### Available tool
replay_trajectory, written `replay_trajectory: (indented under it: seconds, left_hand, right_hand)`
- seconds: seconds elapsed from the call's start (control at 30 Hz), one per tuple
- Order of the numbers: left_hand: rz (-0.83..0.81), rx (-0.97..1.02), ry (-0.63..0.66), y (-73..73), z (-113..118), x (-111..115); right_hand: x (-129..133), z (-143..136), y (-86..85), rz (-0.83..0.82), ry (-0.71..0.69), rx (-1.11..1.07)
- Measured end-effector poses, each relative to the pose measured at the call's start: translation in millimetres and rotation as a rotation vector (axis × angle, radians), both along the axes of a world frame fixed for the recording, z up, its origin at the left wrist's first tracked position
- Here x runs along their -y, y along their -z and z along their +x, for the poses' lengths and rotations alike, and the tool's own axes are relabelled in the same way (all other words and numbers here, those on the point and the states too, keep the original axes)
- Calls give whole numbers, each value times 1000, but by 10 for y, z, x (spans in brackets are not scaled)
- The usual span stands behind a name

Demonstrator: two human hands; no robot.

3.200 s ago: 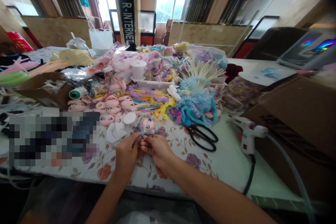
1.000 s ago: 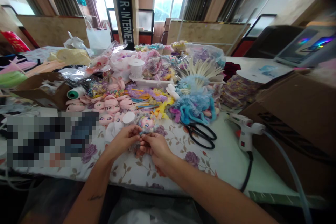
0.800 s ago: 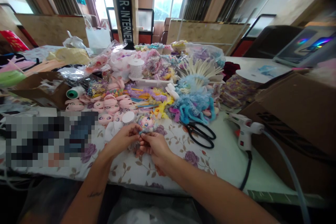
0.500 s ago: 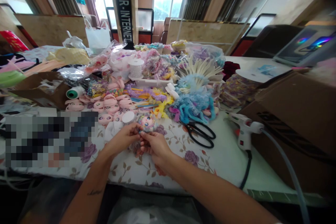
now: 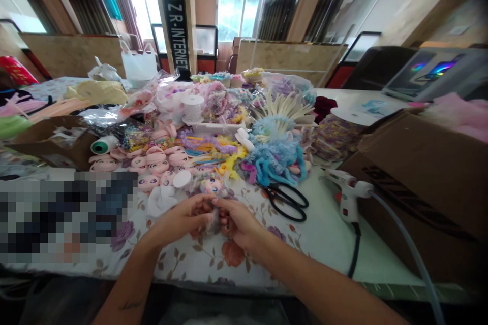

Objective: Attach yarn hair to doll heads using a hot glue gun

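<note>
Doll (image 5: 212,184), 1. L hand (image 5: 185,219): thumb now lower, apart from index (prob. regrip). R hand (image 5: 241,219): thumb/index pinching, appar. fuzz (image 5: 214,224).

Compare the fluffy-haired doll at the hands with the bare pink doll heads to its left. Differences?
The doll has fluffy hair framing its face; the pink doll heads have smooth tops.
The doll is by the fingertips of the left hand and right hand; the doll heads lie clustered, away from both.
Shared: pink faces with large eyes.
</note>
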State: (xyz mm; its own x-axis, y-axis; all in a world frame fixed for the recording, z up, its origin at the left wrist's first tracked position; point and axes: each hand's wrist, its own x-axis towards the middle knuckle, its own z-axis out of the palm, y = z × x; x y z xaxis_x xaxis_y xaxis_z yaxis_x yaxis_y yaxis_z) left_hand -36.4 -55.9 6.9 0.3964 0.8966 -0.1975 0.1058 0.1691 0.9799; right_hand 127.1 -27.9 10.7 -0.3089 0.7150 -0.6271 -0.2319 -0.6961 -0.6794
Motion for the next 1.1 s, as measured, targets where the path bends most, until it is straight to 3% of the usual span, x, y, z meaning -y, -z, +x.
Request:
replay_trajectory:
  seconds: [0.17, 0.33, 0.4, 0.5, 0.63, 0.8, 0.97, 1.1]
  left_hand:
    - [84, -70, -110, -44, -31, 10]
    - [314, -289, -446, -105, -47, -74]
    - [420, -399, -503, -89, 0, -120]
    - [513, -527, -434, -18, 128, -169]
    - [502, -688, -391, 92, 291, -186]
    - [412, -863, -350, 121, 303, -110]
    - [366, -764, -219, 67, 219, 104]
    - [290, -687, -127, -48, 72, 271]
  right_hand:
    - [-77, 412, -11, 119, 0, 132]
    - [-151, 693, 44, 278, 129, 297]
    - [-148, 749, 68, 322, 159, 351]
    - [-99, 815, 126, 526, 182, 530]
    - [-4, 864, 234, 773, 116, 806]
    - [66, 896, 243, 832, 35, 847]
    - [110, 1051, 135, 810, -181, 839]
    - [111, 1223, 71, 844, -203, 853]
